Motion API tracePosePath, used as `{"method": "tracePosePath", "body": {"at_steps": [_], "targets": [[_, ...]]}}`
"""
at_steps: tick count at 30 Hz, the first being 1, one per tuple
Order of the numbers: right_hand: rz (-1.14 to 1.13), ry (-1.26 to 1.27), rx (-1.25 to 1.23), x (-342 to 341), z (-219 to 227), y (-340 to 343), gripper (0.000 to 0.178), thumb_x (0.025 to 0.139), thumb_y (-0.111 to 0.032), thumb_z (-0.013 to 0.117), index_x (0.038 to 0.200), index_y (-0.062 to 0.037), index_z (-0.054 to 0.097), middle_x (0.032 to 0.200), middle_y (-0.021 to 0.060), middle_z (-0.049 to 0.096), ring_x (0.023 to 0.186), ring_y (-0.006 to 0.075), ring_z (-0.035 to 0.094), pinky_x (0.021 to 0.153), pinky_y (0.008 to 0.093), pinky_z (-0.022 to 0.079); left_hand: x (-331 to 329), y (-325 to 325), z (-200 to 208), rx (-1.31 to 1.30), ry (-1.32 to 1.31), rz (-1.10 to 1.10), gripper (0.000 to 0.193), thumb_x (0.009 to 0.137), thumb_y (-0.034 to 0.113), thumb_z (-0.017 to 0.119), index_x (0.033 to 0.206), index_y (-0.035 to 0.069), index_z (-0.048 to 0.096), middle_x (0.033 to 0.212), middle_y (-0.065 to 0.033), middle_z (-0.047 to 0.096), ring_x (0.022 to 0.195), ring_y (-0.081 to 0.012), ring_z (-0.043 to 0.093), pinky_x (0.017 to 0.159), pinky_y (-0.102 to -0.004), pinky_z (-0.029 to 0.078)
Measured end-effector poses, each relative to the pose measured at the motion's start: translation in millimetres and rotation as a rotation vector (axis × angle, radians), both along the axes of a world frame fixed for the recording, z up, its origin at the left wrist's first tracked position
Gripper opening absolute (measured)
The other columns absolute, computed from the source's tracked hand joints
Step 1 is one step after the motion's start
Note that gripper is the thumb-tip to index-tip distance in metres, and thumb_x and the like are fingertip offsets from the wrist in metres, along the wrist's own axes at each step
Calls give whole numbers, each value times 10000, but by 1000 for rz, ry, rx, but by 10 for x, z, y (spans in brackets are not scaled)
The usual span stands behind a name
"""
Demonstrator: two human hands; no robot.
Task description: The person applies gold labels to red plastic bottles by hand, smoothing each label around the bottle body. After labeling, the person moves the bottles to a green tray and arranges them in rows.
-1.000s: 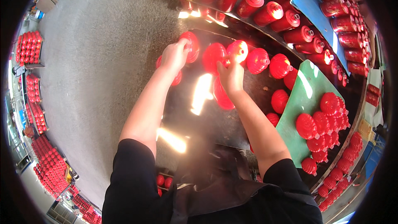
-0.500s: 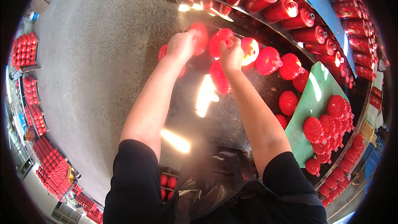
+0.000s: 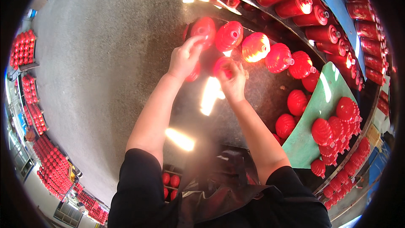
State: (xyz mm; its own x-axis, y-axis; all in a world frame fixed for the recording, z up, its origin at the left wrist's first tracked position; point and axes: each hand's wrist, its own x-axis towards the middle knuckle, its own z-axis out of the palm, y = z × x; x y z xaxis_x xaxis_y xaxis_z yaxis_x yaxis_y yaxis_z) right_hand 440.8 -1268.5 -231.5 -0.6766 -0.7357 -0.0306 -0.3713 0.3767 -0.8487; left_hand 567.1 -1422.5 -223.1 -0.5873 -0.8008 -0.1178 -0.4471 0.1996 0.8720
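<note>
Dark flat tabletop [image 3: 265, 93] | left hand [image 3: 184, 60] against glossy bulbous jar [image 3: 204, 28], grip unclear | right hand [image 3: 233, 82] grasping red vessel [image 3: 222, 65]

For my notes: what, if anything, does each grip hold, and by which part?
Right grip: apparently a red bottle, exact spot hidden. Left grip: at the near side of another red bottle; its hold is unclear.

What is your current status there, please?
Left hand at shiny red rounded vessel. Right hand gripping another shiny red vessel. Ribbed red vessels close by, bright sunlight patch on dark tabletop.
</note>
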Motion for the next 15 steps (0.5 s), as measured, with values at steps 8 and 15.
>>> {"method": "tracePosePath", "body": {"at_steps": [8,15], "targets": [[542,388,477,-253,143,319,381,808,-234,786,1115,-72,629,995,198,679,812,379,686,666,490,569,235,221,-168,287,199,167,245,1003,205,649,1207,73,681,869,-87,662,794,-160,657,751,-308,536],[597,390,384,-218,-80,251,293,881,-276,728,1073,-68,654,863,178,698,746,350,710,643,456,566,519,666,-45,-410,-278,135,363,754,106,859,1076,91,691,1100,-101,630,958,-285,672,824,-403,557]]}}
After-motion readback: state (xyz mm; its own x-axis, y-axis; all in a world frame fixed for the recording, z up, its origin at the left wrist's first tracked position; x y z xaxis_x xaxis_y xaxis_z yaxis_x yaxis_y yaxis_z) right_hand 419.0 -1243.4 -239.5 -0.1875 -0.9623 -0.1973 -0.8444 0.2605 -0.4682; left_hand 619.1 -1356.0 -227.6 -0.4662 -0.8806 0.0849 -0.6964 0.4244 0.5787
